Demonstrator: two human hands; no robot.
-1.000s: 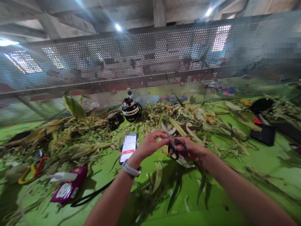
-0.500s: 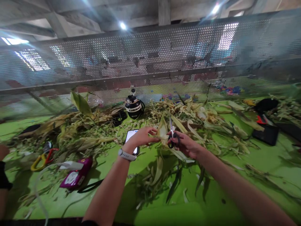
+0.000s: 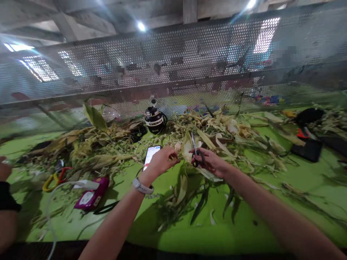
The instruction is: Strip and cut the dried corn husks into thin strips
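In the middle of the head view, my right hand holds black-handled scissors, their metal blades pointing up and away from me. My left hand, with a pale watch on its wrist, has thumb and fingers pinched together; whatever lies between the fingertips is too small to make out. A pale, dry corn husk lies between the two hands, just behind the left fingertips and beside the blades. Partly under my left hand is a lit phone.
A purple power bank with a white cable lies left, near yellow-and-red scissors. A black "ENERGY" bottle stands before the perforated metal screen. Husk scraps cover much of the green table. Another person's arm shows at left.
My left hand has drawn back slightly from the husk, and its fingers have closed into a pinch. The scissors have shifted a little left in my right hand. The view has moved slightly.
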